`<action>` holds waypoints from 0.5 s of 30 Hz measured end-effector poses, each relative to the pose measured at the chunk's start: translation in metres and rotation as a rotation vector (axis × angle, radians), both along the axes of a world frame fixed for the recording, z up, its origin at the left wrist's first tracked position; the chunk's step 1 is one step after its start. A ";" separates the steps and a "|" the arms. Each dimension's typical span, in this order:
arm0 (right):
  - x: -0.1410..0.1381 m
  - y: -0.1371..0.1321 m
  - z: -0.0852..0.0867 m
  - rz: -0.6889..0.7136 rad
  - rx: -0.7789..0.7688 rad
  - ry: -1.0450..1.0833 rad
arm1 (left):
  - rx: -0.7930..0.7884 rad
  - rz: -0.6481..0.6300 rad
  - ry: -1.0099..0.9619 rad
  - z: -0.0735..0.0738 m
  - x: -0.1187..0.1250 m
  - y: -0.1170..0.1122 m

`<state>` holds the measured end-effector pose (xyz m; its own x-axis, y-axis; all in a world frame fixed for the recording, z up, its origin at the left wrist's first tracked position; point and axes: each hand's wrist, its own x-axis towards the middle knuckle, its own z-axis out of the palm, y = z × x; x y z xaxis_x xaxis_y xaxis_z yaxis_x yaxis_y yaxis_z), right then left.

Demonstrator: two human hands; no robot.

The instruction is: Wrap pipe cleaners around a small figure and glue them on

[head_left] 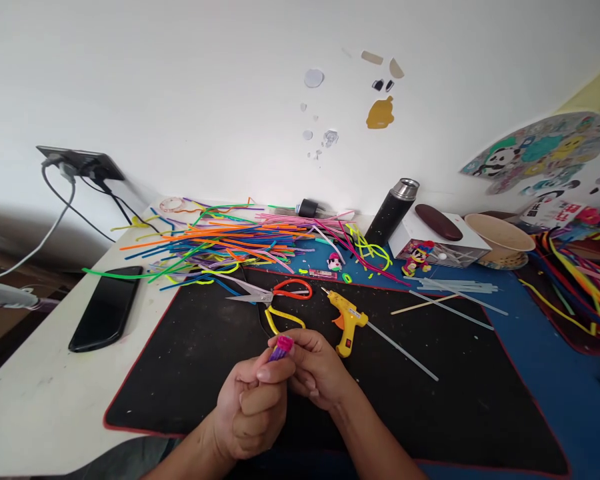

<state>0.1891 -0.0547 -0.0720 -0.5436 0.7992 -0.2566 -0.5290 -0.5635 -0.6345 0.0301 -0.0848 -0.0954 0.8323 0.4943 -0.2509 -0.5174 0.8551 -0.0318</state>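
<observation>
Between my hands is a small piece of pipe cleaner work [282, 348], purple below with a bright pink top. My left hand [257, 403] is closed round its purple part, thumb and forefinger pinching it near the pink end. Against the pink end, my right hand [323, 367] presses with bent fingers from the right; some of its fingertips are hidden. Just beyond lie scissors [267, 297] with one red and one yellow handle, blades open to the left. A yellow hot glue gun [349, 321] with a long glue stick [405, 350] in its back rests right of them.
A black mat [180, 373] with red edging covers the desk front. Coloured pipe cleaners [220, 237] spread along the back. A phone [107, 308] lies left. Further right stand a black flask [393, 213], a tissue box [440, 237], a small figure [419, 259] and loose glue sticks [460, 287].
</observation>
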 end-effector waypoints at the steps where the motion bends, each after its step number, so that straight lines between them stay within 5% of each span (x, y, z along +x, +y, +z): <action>1: 0.000 0.000 -0.001 -0.005 -0.005 0.008 | -0.004 0.009 -0.010 -0.001 0.002 0.000; 8: 0.003 0.000 -0.008 -0.069 -0.028 -0.040 | 0.023 0.045 -0.045 0.013 0.004 0.010; 15: 0.008 0.007 -0.004 -0.134 0.007 -0.102 | 0.141 -0.089 -0.102 0.029 -0.006 0.036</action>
